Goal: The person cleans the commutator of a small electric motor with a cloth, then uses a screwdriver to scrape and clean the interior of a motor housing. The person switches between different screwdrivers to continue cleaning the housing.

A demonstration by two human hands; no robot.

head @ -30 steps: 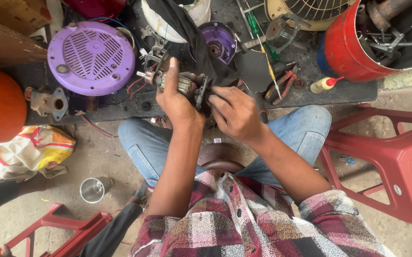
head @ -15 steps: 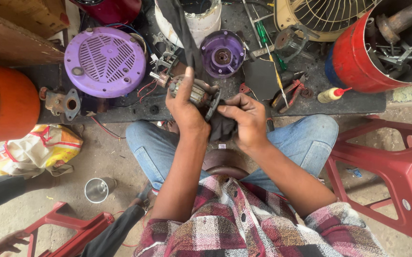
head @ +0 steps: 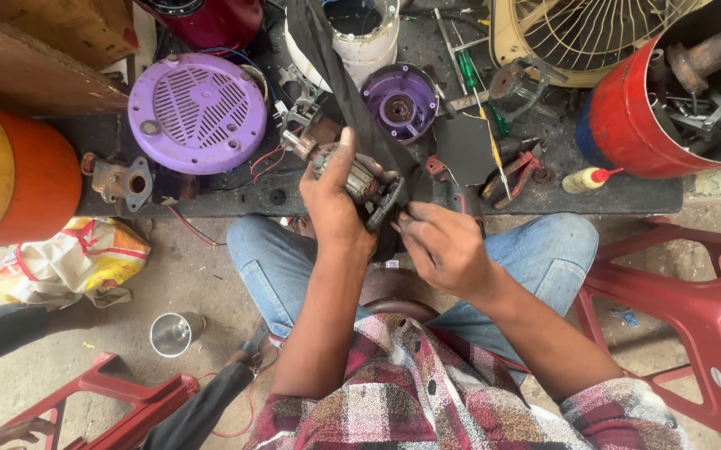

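My left hand (head: 334, 204) grips a small electric motor (head: 359, 173) with copper windings and a black bracket, held over my knees at the edge of the dark workboard (head: 460, 150). My right hand (head: 444, 246) pinches the motor's black end piece from the right; whether it holds a small tool is hidden by the fingers. Red wires (head: 264, 158) trail from the motor area toward a round purple vented cover (head: 198, 112). A purple motor housing (head: 400, 104) lies just beyond my hands.
Screwdrivers (head: 481, 92), red pliers (head: 520, 171) and a small glue bottle (head: 587, 177) lie on the board. A red drum of scrap metal (head: 627, 117) and a fan grille (head: 581, 37) sit at right, an orange cylinder (head: 19, 179) at left. Red plastic stools (head: 693, 292), a metal cup (head: 173, 333), another person's dark sleeve (head: 10, 329).
My hands and the motor have drawn slightly toward me and downward. My right hand has shifted lower, now pinching the black end piece rather than covering the motor.
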